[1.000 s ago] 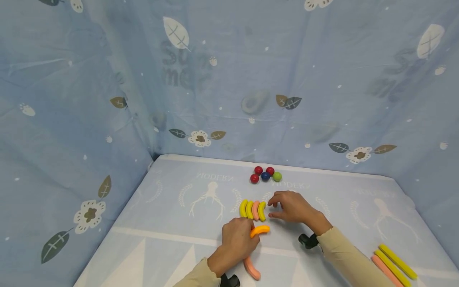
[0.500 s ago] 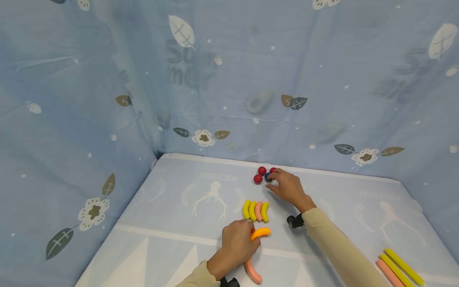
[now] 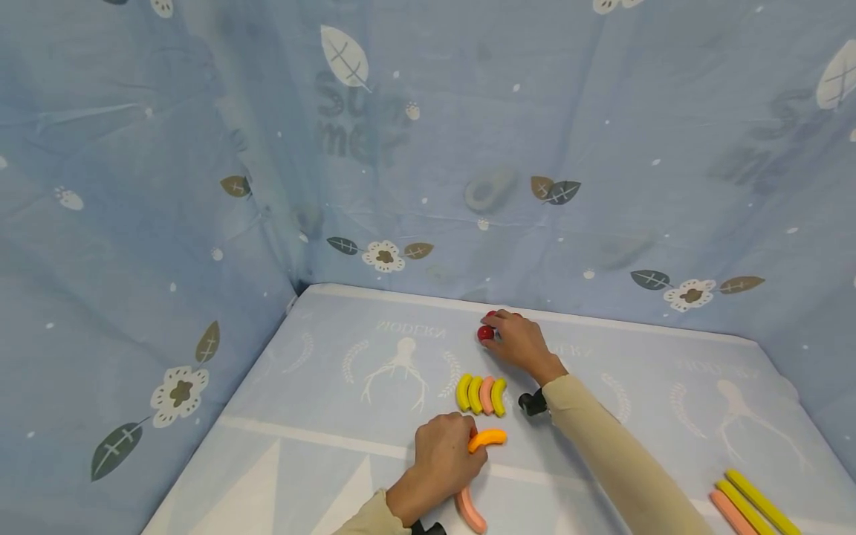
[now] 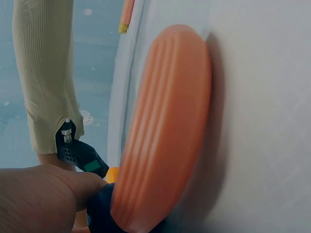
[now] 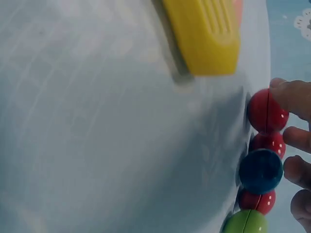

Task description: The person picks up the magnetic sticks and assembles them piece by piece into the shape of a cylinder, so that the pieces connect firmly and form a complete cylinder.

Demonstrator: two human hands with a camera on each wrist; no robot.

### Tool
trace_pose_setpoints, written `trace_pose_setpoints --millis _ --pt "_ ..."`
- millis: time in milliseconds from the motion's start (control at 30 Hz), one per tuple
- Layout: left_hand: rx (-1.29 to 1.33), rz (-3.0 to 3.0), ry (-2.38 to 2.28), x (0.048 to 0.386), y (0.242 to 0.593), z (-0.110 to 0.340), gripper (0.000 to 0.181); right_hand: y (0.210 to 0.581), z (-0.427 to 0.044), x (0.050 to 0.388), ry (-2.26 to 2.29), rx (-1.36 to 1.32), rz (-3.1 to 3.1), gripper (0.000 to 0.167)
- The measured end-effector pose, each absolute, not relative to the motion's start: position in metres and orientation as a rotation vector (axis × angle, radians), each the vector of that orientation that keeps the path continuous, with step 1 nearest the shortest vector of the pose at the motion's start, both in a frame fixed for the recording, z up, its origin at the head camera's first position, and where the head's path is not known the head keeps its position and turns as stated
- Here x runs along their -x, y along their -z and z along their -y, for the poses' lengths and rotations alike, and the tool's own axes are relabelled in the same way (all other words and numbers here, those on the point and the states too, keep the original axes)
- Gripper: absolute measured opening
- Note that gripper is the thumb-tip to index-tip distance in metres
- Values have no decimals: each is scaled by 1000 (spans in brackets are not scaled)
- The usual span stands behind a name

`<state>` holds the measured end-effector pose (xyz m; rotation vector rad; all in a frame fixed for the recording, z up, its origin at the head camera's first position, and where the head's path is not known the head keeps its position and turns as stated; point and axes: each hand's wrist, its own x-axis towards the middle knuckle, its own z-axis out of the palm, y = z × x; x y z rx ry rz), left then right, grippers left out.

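In the head view my left hand [image 3: 444, 455] holds a joined piece low over the table. An orange curved toy rod [image 3: 488, 438] and a salmon curved rod [image 3: 470, 511] stick out from it. Close up in the left wrist view, the salmon rod meets a dark blue ball [image 4: 100, 213] under my thumb. At the back, my right hand [image 3: 518, 342] reaches around a red ball [image 3: 485, 334]. One fingertip touches that red ball [image 5: 265, 114] in the right wrist view; the other fingers are spread beside a blue ball [image 5: 261, 171] and a green ball [image 5: 246, 223].
Short curved rods [image 3: 474, 394], yellow and salmon, lie in a row between my hands. Straight rods [image 3: 762, 501], two yellow and one salmon, lie at the front right. Blue printed cloth [image 3: 428, 148] hangs behind and at the sides of the table [image 3: 374, 386].
My right hand has moved from beside the short curved rods to the balls at the back, then left past the blue one to the red one. The left hand keeps its hold.
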<state>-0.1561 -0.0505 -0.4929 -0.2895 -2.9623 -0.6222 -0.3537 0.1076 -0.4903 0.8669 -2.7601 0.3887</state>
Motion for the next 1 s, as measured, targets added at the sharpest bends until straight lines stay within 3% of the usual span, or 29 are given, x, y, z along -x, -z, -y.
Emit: trace_pose_setpoints --millis 467,667,1000 --pt "292 2964 616 153 493 50 21 486 -100 344 -461 -809 2963 43" --pt "297 2951 627 153 495 52 21 485 -105 333 -479 -922 2948 49" --pt "276 2946 641 152 494 54 21 480 -121 310 -769 -1013 2830 41"
